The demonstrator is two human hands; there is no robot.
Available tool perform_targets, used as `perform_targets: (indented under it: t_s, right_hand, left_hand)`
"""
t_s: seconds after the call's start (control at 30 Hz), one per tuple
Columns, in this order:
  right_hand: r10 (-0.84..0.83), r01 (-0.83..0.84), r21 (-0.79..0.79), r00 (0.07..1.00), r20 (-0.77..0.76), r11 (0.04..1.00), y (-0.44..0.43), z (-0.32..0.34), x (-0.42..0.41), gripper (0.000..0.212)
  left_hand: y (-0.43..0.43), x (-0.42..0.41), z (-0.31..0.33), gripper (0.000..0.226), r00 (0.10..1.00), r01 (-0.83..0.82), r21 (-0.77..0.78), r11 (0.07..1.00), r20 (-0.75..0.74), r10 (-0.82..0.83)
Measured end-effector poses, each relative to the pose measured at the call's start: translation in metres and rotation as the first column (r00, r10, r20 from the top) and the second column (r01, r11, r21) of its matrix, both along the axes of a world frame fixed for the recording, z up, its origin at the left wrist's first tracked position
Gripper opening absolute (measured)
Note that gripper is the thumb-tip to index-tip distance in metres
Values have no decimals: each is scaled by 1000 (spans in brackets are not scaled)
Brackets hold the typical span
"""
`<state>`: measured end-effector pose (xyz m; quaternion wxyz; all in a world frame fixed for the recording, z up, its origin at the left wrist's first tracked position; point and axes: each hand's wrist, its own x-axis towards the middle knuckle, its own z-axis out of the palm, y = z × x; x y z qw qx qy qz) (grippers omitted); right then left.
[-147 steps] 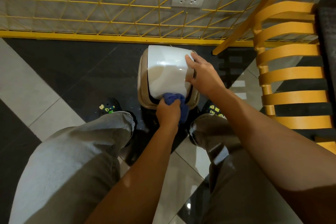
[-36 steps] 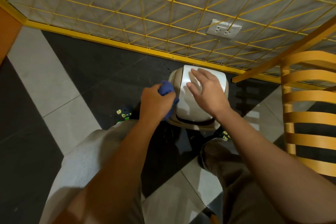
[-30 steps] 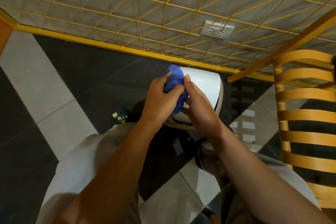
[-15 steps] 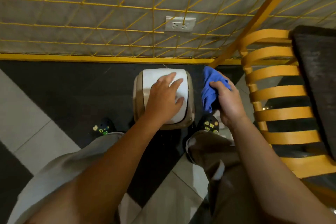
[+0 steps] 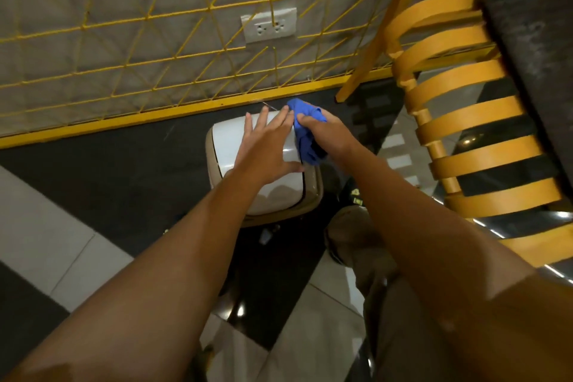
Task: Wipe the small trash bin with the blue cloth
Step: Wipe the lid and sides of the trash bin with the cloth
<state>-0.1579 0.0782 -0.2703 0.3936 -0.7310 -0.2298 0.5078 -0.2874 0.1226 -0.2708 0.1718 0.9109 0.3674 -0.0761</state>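
Yellow wire grid [image 5: 173, 40] fronts grey wall; glossy black-and-white floor [image 5: 77, 245].

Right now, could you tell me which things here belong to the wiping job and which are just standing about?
In the job: small trash bin, blue cloth, right hand gripping the cloth, left hand flat on the bin's lid.
Just standing about: yellow chair, wall socket, yellow wire grid.

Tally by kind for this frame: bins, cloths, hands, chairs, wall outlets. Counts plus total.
Small beige plastic trash bin with white lid: 1
Crumpled blue cloth: 1
Hands: 2 (left hand flat on the lid, right hand gripping the cloth)
Yellow slatted wooden chair: 1
White double wall outlet: 1
Total: 6
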Motion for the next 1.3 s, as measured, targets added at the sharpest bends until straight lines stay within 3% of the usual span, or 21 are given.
perform_targets:
  t_s: [0.2, 0.43, 0.77, 0.97, 1.23, 1.3]
  right_hand:
    - [89, -80, -124, 993, 75, 989, -21, -5, 3, 16]
    - [178, -181, -372, 983, -42, 910, -25, 6, 18, 13]
    - [49, -47, -161, 999, 6, 986, 22, 2, 12, 9]
    - [94, -79, -238, 994, 51, 968, -10, -4, 5, 25]
    - [91, -51, -359, 992, 93, 932, -62, -5, -20, 14]
    - [53, -11, -370, 993, 102, 929, -70, -5, -29, 23]
  left_hand:
    - [-1, 1, -1, 108, 1000, -15, -27, 1000, 5, 15]
    - [-2, 2, -3, 105, 1000, -15, -15, 1000, 10, 16]
    - [-1, -2, -4, 102, 999, -7, -30, 1000, 52, 9]
    - [-3, -1, -1, 103, 999, -16, -42, 999, 37, 17]
    - [-7, 0, 1, 106, 1000, -1, -14, 1000, -15, 0]
    - [-8, 0, 1, 106, 1000, 3, -5, 1000, -31, -4]
